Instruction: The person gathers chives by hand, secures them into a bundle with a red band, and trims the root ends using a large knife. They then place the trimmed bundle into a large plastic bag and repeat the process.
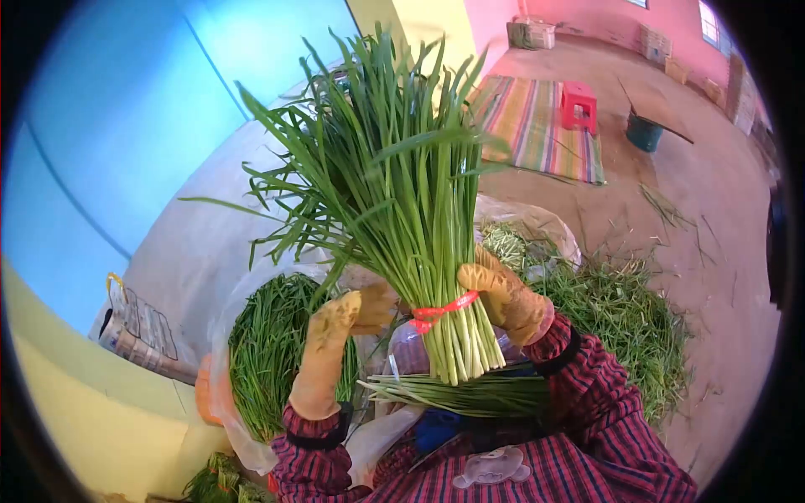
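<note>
A tall bundle of garlic chives (432, 226) stands upright, slightly tilted, in front of my chest, leaf tips up and pale cut ends down. Red tape (444, 311) is wrapped around its lower stems. My right hand (506, 298), in a stained yellowish glove, grips the bundle from the right just above the tape, thumb in front. My left hand (350, 317), in a like glove, is beside the bundle's left side near the tape, its fingers stretched towards the stems and a little blurred. Loose chives (461, 394) lie across my lap below.
A plastic-lined container of chives (272, 360) stands at my left. Scattered green trimmings (625, 335) are heaped at my right. Farther off are a striped mat (528, 126), a red stool (579, 107) and a dark bucket (644, 132) with a board on it.
</note>
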`<state>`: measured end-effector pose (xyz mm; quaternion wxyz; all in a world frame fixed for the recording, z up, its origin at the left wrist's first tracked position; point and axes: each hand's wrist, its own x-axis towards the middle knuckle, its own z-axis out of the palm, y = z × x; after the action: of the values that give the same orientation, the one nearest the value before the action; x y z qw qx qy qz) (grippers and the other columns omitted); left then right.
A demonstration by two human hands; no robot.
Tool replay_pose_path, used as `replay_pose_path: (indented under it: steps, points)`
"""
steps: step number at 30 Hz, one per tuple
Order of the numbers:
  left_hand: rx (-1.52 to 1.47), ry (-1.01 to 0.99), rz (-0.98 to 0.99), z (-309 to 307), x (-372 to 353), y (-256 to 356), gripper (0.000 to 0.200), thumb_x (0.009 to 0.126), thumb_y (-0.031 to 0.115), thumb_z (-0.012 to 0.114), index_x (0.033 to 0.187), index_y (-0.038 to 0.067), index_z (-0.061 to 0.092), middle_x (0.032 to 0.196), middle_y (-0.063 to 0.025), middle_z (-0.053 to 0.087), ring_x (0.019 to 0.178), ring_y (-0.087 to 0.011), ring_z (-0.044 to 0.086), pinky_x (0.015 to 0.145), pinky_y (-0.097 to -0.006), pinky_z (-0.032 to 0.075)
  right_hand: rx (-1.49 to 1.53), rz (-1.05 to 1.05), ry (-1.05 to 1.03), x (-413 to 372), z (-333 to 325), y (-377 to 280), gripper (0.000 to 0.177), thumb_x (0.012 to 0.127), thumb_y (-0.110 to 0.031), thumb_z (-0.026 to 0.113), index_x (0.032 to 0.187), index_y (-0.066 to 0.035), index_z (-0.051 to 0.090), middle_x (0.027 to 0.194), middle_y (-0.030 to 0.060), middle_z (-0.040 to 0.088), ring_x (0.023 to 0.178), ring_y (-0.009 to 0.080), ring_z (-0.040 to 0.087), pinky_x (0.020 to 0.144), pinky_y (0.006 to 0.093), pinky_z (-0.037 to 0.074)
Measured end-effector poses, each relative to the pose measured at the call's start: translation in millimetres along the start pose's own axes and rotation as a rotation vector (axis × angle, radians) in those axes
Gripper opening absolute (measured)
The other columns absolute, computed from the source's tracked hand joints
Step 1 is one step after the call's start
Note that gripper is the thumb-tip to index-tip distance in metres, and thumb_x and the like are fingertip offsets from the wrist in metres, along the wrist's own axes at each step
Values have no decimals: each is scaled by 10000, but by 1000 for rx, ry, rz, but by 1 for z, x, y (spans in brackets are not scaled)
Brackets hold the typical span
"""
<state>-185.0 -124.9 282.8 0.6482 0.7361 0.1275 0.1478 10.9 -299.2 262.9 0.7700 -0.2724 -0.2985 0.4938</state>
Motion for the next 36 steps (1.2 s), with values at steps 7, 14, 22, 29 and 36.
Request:
replay_pose_path:
  steps: [7,14,22,29,36]
  points:
    - [-780,355,273,18,51,-35,473,935,285,620,1303,11,507,1257,-100,590,1122,-211,582,980,-386,453,-374,-147,-94,18,20,6,746,901,-242,684,1477,-9,271,1363,112,503,1260,204,458,1075,350,353]
    - [-420,529,389,44,47,9,310,863,137,673,1134,-8,627,1129,-100,654,1024,-177,626,926,-311,480,-195,-139,342,49,28,9,456,894,-223,693,1274,-37,525,1113,97,647,977,173,625,851,314,519]
    - [-599,612,310,22,41,-9,356,855,147,681,1160,-21,605,1112,-84,642,964,-189,624,878,-353,518,220,-66,320,49,-20,25,338,939,-309,612,1174,-66,613,1061,81,688,894,214,686,767,391,588]
    - [-569,570,268,25,36,-12,356,865,241,695,1120,0,636,910,-1,627,770,-103,590,717,-268,489,226,-113,361,44,-44,37,366,948,-324,591,1199,-58,603,1088,104,682,917,238,684,792,411,583]
    - [-383,342,293,23,24,-6,289,885,218,690,1081,9,649,991,-70,695,888,-144,659,782,-244,527,196,-114,369,34,-5,18,384,945,-301,601,1231,-46,576,1124,95,663,968,226,665,829,390,567]
